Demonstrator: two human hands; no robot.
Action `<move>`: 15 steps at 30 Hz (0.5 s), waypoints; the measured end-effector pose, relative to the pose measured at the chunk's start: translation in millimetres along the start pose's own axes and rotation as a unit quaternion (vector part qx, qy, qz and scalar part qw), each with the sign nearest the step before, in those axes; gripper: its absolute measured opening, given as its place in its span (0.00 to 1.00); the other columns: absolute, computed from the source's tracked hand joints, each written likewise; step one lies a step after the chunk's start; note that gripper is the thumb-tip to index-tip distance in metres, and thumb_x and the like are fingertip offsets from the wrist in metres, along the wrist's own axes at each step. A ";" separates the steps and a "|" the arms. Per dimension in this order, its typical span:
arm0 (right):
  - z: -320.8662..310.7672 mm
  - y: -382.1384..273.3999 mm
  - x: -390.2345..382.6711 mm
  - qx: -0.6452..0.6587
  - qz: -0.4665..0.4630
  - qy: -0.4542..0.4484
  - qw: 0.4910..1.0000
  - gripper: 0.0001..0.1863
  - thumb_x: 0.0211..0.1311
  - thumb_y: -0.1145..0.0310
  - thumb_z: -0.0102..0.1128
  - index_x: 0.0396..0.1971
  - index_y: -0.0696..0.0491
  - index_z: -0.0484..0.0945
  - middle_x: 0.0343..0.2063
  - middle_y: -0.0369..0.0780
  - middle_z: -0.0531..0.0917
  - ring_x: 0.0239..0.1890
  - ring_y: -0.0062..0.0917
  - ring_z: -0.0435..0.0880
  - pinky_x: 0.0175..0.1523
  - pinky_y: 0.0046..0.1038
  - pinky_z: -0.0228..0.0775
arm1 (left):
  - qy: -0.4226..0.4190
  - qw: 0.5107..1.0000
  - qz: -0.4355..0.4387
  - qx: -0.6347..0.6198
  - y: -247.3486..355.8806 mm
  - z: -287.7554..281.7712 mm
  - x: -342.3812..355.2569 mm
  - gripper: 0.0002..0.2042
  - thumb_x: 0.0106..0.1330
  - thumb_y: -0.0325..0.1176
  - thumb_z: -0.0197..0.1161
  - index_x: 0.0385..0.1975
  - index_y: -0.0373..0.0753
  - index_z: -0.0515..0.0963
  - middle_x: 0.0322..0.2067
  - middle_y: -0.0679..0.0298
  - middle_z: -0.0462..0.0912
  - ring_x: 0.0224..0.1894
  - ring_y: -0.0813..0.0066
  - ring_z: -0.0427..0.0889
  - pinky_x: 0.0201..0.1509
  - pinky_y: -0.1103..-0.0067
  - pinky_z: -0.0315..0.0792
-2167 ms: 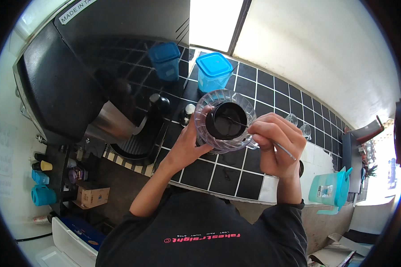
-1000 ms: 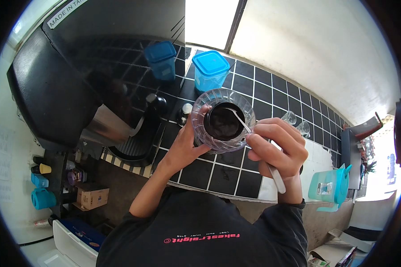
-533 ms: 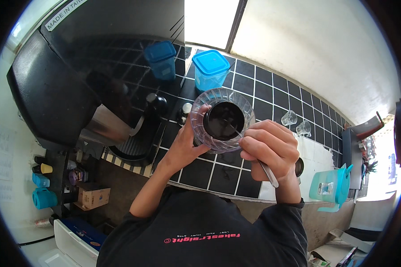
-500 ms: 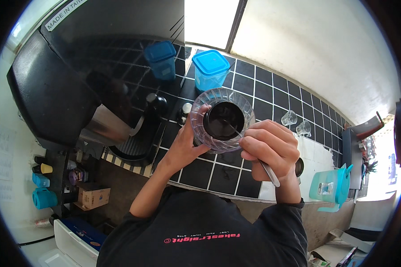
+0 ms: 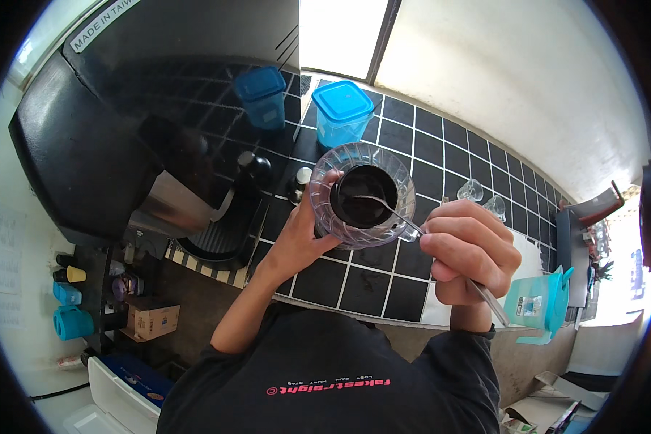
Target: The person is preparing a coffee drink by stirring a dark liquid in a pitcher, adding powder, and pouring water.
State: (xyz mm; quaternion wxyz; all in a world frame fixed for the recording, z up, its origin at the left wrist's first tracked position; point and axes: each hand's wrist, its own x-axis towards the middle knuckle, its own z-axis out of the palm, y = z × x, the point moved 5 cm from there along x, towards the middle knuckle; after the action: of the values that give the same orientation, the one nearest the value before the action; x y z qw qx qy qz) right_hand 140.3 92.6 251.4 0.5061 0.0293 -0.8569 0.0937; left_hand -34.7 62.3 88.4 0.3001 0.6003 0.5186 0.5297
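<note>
My left hand (image 5: 302, 239) is closed round the left side of a clear, ribbed round vessel (image 5: 401, 173). Within its rim, as seen from above, is a black cup (image 5: 346, 220) with a dark inside; whether the two touch is hidden. My right hand (image 5: 471, 257) is closed on the handle of a metal spoon (image 5: 405, 219). The spoon's bowl lies over the mouth of the black cup. I cannot make out what, if anything, is on it.
A blue-lidded container (image 5: 342, 116) stands behind the vessel on the black-tiled counter (image 5: 367, 289). Two small clear glasses (image 5: 471, 190) are at the back right. A turquoise pitcher (image 5: 534, 302) stands farther right. A large black machine (image 5: 87, 145) fills the left side.
My right hand has moved right, drawing the spoon back and up so its bowl shows more clearly over the cup. My left hand and the vessel have stayed put.
</note>
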 end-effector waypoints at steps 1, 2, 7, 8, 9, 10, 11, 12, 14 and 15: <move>-0.2 0.1 -0.5 0.005 0.002 0.004 1.000 0.14 0.54 0.61 0.68 0.24 0.57 0.78 0.18 0.38 0.76 0.20 0.27 0.79 0.23 0.24 0.72 | 0.002 1.000 0.001 0.012 0.6 -0.5 -0.1 0.44 0.55 0.32 0.71 0.70 0.38 0.49 0.66 0.50 0.63 0.69 0.51 0.63 0.71 0.66 0.58; -0.4 -0.1 -0.2 0.004 0.002 0.004 1.000 0.14 0.54 0.61 0.68 0.24 0.57 0.78 0.18 0.38 0.76 0.20 0.27 0.79 0.23 0.24 0.72 | 0.002 1.000 0.001 0.012 -1.3 0.3 -0.1 0.44 0.55 0.32 0.71 0.70 0.38 0.49 0.66 0.50 0.63 0.69 0.51 0.63 0.71 0.66 0.58; 14.0 0.3 -2.3 0.001 -0.008 -0.074 0.997 0.13 0.48 0.64 0.71 0.24 0.56 0.78 0.20 0.38 0.76 0.21 0.26 0.79 0.25 0.24 0.72 | -0.005 1.000 0.004 0.002 -6.3 1.3 -0.3 0.45 0.55 0.32 0.71 0.70 0.38 0.49 0.66 0.50 0.62 0.69 0.51 0.62 0.71 0.66 0.57; 15.3 0.7 -4.1 -0.012 -0.003 -0.081 0.997 0.13 0.44 0.65 0.72 0.25 0.55 0.78 0.21 0.37 0.76 0.22 0.26 0.79 0.26 0.24 0.71 | -0.005 1.000 0.003 0.002 -5.9 1.4 -0.2 0.45 0.55 0.32 0.71 0.70 0.38 0.49 0.66 0.50 0.62 0.69 0.51 0.62 0.71 0.66 0.57; 16.2 1.3 -5.5 -0.011 -0.004 -0.081 0.997 0.13 0.44 0.65 0.72 0.25 0.55 0.78 0.21 0.37 0.76 0.22 0.26 0.79 0.26 0.24 0.71 | -0.003 1.000 0.004 0.002 -5.4 1.6 -0.2 0.45 0.55 0.32 0.71 0.70 0.38 0.49 0.67 0.50 0.62 0.69 0.52 0.62 0.71 0.66 0.57; 17.9 2.2 -6.8 -0.025 -0.002 -0.089 0.996 0.13 0.43 0.65 0.73 0.25 0.55 0.78 0.21 0.37 0.76 0.23 0.26 0.79 0.26 0.24 0.71 | -0.002 1.000 0.005 0.003 -4.7 1.3 -0.3 0.45 0.55 0.31 0.71 0.70 0.38 0.48 0.67 0.50 0.62 0.70 0.52 0.61 0.71 0.66 0.56; 18.6 2.9 -8.0 -0.040 0.001 -0.096 0.995 0.13 0.43 0.65 0.73 0.25 0.54 0.78 0.22 0.36 0.76 0.23 0.26 0.79 0.26 0.25 0.71 | -0.002 1.000 0.005 0.002 -3.4 1.3 0.0 0.45 0.55 0.31 0.71 0.70 0.38 0.48 0.67 0.50 0.62 0.70 0.52 0.61 0.71 0.66 0.56; 18.6 3.5 -8.4 -0.041 0.002 -0.096 0.995 0.13 0.43 0.65 0.73 0.25 0.54 0.78 0.22 0.36 0.76 0.23 0.26 0.79 0.26 0.25 0.71 | -0.004 1.000 0.004 0.000 -1.7 1.3 0.5 0.45 0.55 0.31 0.71 0.70 0.38 0.48 0.67 0.50 0.62 0.70 0.53 0.62 0.71 0.67 0.56; 19.2 4.9 -8.0 -0.040 -0.003 -0.104 0.994 0.13 0.43 0.65 0.73 0.25 0.54 0.78 0.22 0.36 0.76 0.23 0.26 0.79 0.26 0.26 0.71 | -0.006 1.000 0.004 -0.002 -0.4 1.5 0.7 0.45 0.55 0.30 0.71 0.71 0.38 0.48 0.67 0.50 0.62 0.70 0.53 0.62 0.71 0.67 0.56; 19.4 5.3 -7.6 -0.040 -0.003 -0.103 0.994 0.13 0.43 0.65 0.73 0.25 0.54 0.78 0.22 0.36 0.76 0.23 0.26 0.79 0.26 0.26 0.71 | -0.005 1.000 0.006 -0.002 0.3 1.4 0.8 0.45 0.55 0.30 0.71 0.71 0.38 0.48 0.67 0.50 0.62 0.70 0.54 0.62 0.71 0.67 0.56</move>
State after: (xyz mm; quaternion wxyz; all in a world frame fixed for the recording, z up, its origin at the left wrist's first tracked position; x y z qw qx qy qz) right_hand 126.5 93.8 234.9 0.4160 0.0211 -0.9075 0.0542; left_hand -33.3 63.2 88.5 0.3007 0.6052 0.5126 0.5296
